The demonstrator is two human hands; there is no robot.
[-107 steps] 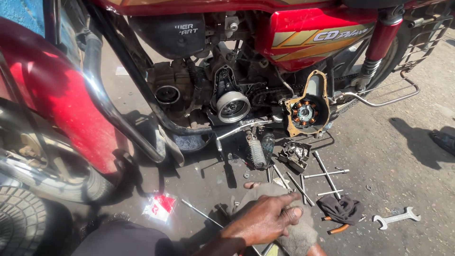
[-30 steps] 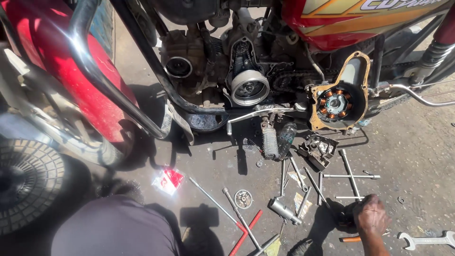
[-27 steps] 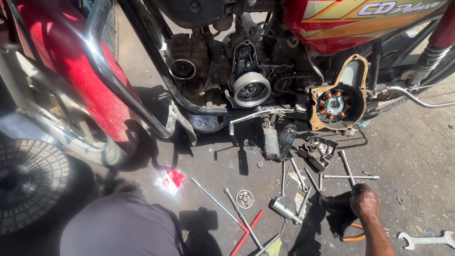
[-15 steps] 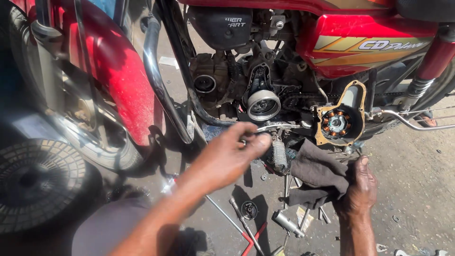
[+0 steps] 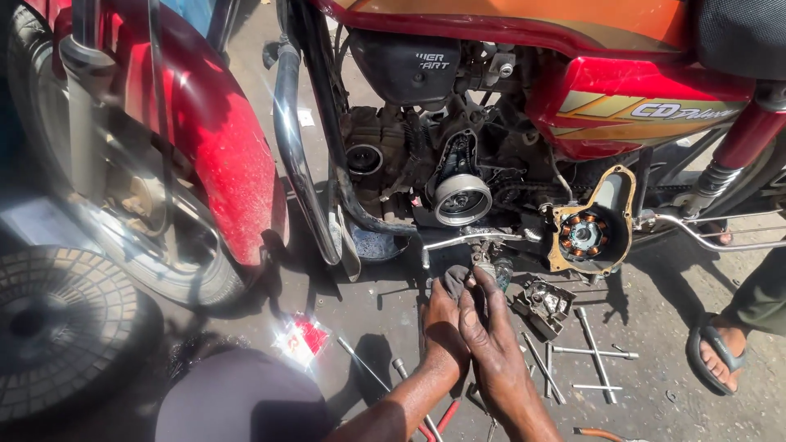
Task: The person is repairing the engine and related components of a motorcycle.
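my knee (image 5: pixel 241 401), in grey cloth, fills the bottom edge of the view. a small red packet (image 5: pixel 301 337) lies on the ground just beside it. both my forearms reach forward from there, side by side. my left hand (image 5: pixel 444 327) and my right hand (image 5: pixel 490 331) are pressed together, fingers curled, and both close on a dark grey rag (image 5: pixel 455 280) held at the fingertips. the rag sits just under the engine, near the silver foot lever (image 5: pixel 471 240). i cannot tell whether anything is wrapped inside the rag.

on the ground to the right of my hands lie a loose metal engine part (image 5: pixel 543 301) and several long steel t-handle wrenches (image 5: pixel 596 364). a red-handled tool (image 5: pixel 446 415) lies under my left forearm. farther right, another person's foot in a sandal (image 5: pixel 719 354) stands on the concrete.

beyond the hands, the red motorcycle stands with its engine opened. the round silver clutch drum (image 5: pixel 462 199) is exposed at centre. the stator cover (image 5: pixel 588 233), with copper windings showing, hangs to its right. a chrome crash bar (image 5: pixel 293 155) runs down on the left, next to the red front mudguard (image 5: pixel 217 155). the red fuel tank (image 5: pixel 524 20) spans the top.
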